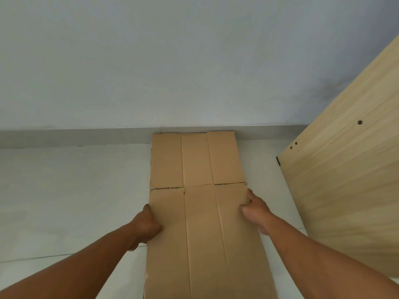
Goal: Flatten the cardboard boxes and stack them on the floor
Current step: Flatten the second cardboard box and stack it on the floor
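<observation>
A flattened brown cardboard box [200,212] lies on the white floor [75,190], running from the bottom edge of the view up to the wall's skirting. Its flaps are spread flat, with creases running lengthwise. My left hand [146,225] grips the box's left edge, fingers curled under it and thumb side on top. My right hand [254,209] grips the right edge, thumb on top of the cardboard and fingers curled round the edge. A thin line of colour at the left flap slit hints at another layer beneath, though I cannot tell what it is.
A pale wooden panel [345,169] with small holes stands tilted at the right, close to the box's right side. A plain grey-white wall [172,61] with a grey skirting [75,137] closes off the far end. White floor stretches to the left.
</observation>
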The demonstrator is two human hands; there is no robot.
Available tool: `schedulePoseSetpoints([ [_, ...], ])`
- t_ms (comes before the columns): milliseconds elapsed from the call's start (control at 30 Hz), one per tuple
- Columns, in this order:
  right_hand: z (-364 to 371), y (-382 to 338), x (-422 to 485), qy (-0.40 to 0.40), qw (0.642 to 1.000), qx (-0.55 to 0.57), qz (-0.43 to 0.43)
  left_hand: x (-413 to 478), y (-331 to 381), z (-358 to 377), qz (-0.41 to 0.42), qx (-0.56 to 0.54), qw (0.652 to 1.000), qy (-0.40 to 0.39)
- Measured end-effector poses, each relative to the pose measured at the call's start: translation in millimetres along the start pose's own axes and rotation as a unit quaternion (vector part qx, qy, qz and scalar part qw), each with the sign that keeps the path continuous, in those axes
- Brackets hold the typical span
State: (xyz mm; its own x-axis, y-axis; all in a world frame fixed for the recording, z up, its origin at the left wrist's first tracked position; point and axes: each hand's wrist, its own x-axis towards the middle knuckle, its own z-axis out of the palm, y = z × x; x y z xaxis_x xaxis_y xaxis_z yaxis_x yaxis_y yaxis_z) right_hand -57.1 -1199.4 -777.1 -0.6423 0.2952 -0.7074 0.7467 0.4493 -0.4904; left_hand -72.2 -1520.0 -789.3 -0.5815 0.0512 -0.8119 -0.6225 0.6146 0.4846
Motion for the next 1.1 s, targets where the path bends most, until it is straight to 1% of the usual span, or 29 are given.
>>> schedulePoseSetpoints([
  [100,0,0,3,0.002,0.999,-0.039,-0.005,4,0,1,0.005,0.044,0.999,0.01],
  [167,2,0,4,0.007,0.998,-0.067,-0.007,6,3,3,0.003,0.053,0.998,0.023],
  [233,4,-2,4,0.029,0.989,-0.144,-0.02,9,9,5,0.01,0.049,0.998,0.048],
  [300,7,-5,4,0.07,0.963,-0.25,-0.071,12,17,8,0.043,0.047,0.995,0.077],
  [333,10,-8,3,0.082,0.943,-0.299,-0.122,13,21,10,0.067,0.046,0.992,0.092],
  [400,16,-17,1,0.057,0.904,-0.365,-0.213,14,29,15,0.109,0.074,0.985,0.114],
  [467,24,-25,0,0.008,0.884,-0.401,-0.242,14,32,19,0.133,0.14,0.973,0.125],
  [567,39,-29,2,-0.034,0.869,-0.443,-0.219,17,30,26,0.153,0.211,0.959,0.113],
  [667,47,-26,5,-0.04,0.862,-0.464,-0.199,23,23,30,0.158,0.248,0.951,0.093],
  [800,50,-26,9,-0.038,0.854,-0.481,-0.195,30,19,29,0.151,0.275,0.945,0.09],
  [1000,51,-25,16,-0.045,0.853,-0.482,-0.194,40,17,33,0.135,0.291,0.943,0.092],
  [1100,48,-30,11,-0.053,0.863,-0.465,-0.191,33,25,34,0.098,0.316,0.939,0.097],
])
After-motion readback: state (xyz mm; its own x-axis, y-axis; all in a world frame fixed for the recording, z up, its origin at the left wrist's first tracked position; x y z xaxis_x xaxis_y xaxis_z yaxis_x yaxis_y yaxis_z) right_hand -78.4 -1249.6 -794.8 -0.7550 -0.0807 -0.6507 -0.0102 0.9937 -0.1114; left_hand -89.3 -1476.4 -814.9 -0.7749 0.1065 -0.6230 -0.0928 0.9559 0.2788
